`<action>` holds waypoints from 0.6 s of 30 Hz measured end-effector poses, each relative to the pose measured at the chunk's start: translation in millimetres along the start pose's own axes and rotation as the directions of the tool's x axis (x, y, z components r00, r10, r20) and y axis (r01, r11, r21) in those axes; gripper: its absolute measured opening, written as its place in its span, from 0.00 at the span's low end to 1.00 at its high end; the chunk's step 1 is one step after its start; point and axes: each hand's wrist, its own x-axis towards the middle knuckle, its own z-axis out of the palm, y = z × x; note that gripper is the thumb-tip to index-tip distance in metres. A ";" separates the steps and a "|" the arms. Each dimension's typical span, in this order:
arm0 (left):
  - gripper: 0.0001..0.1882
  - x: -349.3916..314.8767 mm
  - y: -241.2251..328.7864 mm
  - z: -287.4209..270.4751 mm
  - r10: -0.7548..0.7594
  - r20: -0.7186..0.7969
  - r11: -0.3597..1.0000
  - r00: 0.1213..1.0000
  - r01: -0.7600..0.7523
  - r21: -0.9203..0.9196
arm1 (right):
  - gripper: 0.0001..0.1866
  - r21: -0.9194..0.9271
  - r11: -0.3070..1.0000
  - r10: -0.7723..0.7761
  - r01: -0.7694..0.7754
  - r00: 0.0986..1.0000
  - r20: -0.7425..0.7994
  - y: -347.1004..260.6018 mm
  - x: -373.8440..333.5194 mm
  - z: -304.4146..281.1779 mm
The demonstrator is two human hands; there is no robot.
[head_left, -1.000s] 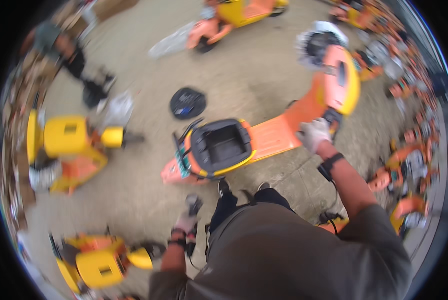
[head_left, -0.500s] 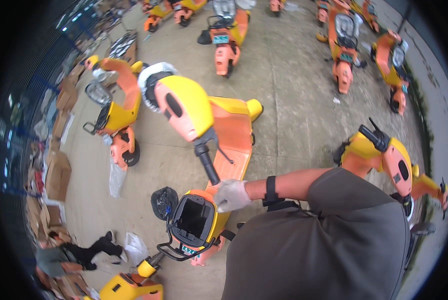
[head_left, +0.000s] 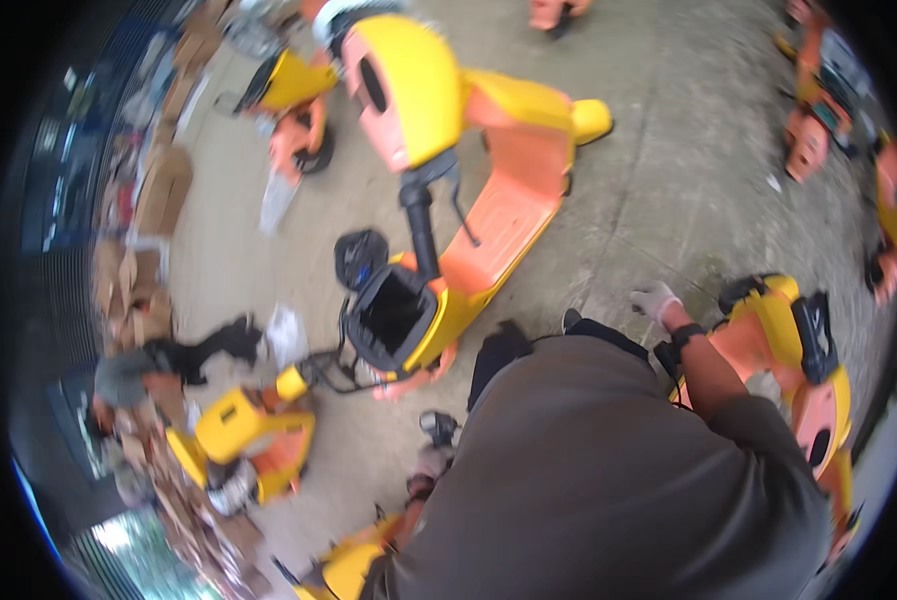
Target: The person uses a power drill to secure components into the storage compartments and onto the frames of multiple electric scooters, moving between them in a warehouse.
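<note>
A yellow and orange scooter (head_left: 513, 205) stands in front of me, its black handlebar grip (head_left: 420, 240) pointing toward me. At its rear, an open dark storage bin (head_left: 393, 318) shows, with a black oval piece (head_left: 360, 258) beside it. My right hand (head_left: 656, 300), in a pale glove, hangs in the air between that scooter and another at the right. Its fingers are loosely apart with nothing in them. Low at my left side, my gloved left hand (head_left: 432, 461) is closed on a dark hand-held tool (head_left: 438, 428), too blurred to name closely.
A second scooter (head_left: 768, 325) stands close at my right. Another yellow scooter (head_left: 243, 430) is at the lower left, near a bending person (head_left: 133, 385). Cardboard boxes (head_left: 165, 190) line the left side. A white bag (head_left: 286, 333) lies on the concrete floor (head_left: 658, 140).
My right hand has left the scooter's rear bin edge and swung out to the right. My left hand with the tool has come into view. The whole view has turned and shifted.
</note>
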 end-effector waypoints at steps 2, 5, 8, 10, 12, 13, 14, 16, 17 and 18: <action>0.22 -11.3 12.6 4.8 -0.017 -0.014 0.996 1.000 0.016 -0.092 | 0.12 -0.027 0.999 -0.028 0.030 0.996 0.080 7.1 5.0 -9.3; 0.24 21.4 -15.8 30.0 0.052 0.004 0.985 0.999 -0.050 -0.164 | 0.10 -0.025 1.000 -0.014 0.017 0.993 0.114 -3.7 8.8 -16.2; 0.23 21.1 20.1 31.2 0.034 0.083 0.993 0.996 -0.024 -0.116 | 0.09 -0.019 1.000 -0.006 0.008 0.995 0.099 7.4 19.6 -37.3; 0.23 24.6 36.4 34.7 0.037 0.102 0.996 0.994 -0.029 -0.083 | 0.11 0.090 0.996 -0.001 -0.003 0.999 0.041 5.4 25.2 -47.2; 0.23 28.7 54.8 34.4 0.046 0.128 0.998 0.991 -0.041 -0.040 | 0.10 0.067 0.998 -0.009 0.006 0.999 0.035 -3.8 31.6 -62.2; 0.22 31.0 68.2 33.4 0.021 0.159 0.999 0.987 -0.013 -0.047 | 0.09 0.052 0.999 -0.013 0.012 1.000 0.019 -8.1 31.9 -72.6; 0.22 34.2 79.3 33.7 -0.002 0.191 0.999 0.982 0.012 -0.051 | 0.09 0.047 0.999 -0.003 0.003 1.000 0.002 -12.8 32.4 -78.8; 0.23 47.5 89.8 34.5 0.047 0.196 0.998 0.979 -0.054 0.031 | 0.10 0.124 0.992 -0.002 0.014 0.995 -0.096 -24.9 33.5 -87.9; 0.23 55.1 96.2 34.7 0.075 0.205 0.995 0.976 -0.088 0.054 | 0.12 -0.029 0.999 -0.035 0.034 0.998 -0.054 -31.0 37.2 -98.2; 0.24 63.6 98.9 35.2 0.107 0.212 0.989 0.971 -0.125 0.076 | 0.14 -0.180 0.982 -0.056 0.053 0.998 -0.011 -39.0 40.9 -106.7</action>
